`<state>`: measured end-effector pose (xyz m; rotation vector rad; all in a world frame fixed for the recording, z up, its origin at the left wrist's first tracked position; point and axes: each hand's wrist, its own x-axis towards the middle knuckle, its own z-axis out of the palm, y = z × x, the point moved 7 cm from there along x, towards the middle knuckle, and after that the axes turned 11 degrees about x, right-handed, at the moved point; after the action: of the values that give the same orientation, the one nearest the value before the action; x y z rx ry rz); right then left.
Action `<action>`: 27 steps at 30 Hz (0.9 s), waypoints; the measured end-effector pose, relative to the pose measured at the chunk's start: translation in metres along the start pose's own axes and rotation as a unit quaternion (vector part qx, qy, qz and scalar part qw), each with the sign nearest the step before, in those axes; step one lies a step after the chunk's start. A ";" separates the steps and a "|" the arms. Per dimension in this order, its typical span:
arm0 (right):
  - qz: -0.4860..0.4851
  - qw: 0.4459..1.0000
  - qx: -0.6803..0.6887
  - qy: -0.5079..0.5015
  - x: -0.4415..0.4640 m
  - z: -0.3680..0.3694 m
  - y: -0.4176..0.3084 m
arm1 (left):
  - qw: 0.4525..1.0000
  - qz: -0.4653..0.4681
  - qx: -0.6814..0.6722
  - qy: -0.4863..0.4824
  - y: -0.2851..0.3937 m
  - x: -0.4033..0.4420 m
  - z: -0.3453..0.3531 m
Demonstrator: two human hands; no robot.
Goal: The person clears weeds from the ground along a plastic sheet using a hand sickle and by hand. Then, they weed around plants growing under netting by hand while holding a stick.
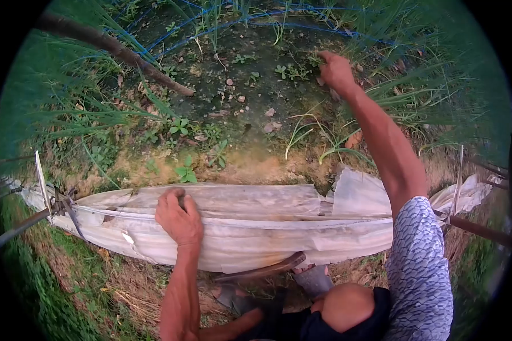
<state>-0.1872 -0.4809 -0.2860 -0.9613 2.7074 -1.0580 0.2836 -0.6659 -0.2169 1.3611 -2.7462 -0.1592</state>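
Observation:
My right hand (337, 73) reaches far out over the dark soil, its fingers closed at a small weed (314, 60); the fingertips are partly hidden. My left hand (179, 219) rests on the pale plastic sheet (256, 199), fingers bent over its upper part; what lies under the fingers is hidden. A small leafy plant (186, 170) grows just beyond that hand. Low weeds (290, 71) stand left of my right hand, and thin onion-like leaves (299, 135) arch from the soil nearer to me.
A wooden stick (119, 51) slants in from the upper left. Blue strings (222, 25) cross the back of the bed. Poles (25, 224) hold the sheet at both ends. A curved piece of wood (261, 269) lies by my feet. Tall green leaves stand on both sides.

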 end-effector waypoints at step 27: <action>-0.082 0.988 -0.112 -0.073 0.000 0.011 0.010 | 0.999 0.015 0.007 0.041 0.008 0.002 -0.007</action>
<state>-0.1893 -0.4815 -0.3009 -1.2611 2.7032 -0.6818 0.2766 -0.6633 -0.2086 1.2988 -2.7042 -0.0817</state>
